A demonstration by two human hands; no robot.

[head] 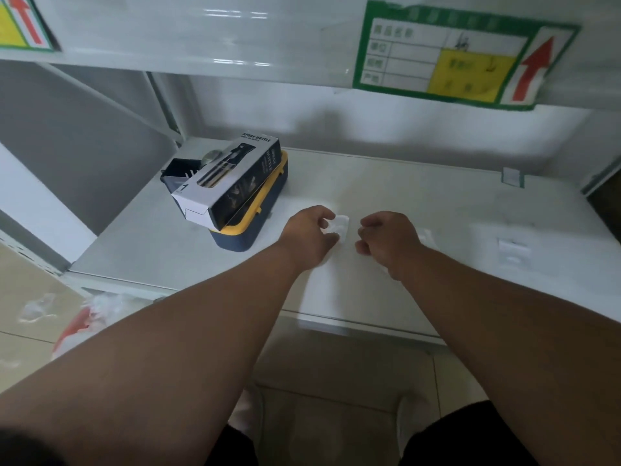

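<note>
My left hand [312,235] pinches a small clear packet [341,227] lying mid-front on the white shelf [420,196]. My right hand [386,242] is just beside it, fingers curled; can't tell if it's holding anything. Spray bottle box [232,183] lies on the blue-yellow case [255,227] to the left.

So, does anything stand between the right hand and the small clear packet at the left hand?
Nothing visible does. Between the right hand and the small clear packet, which the left hand pinches, lies only bare shelf. The spray bottle box sits farther left, out of the way.
</note>
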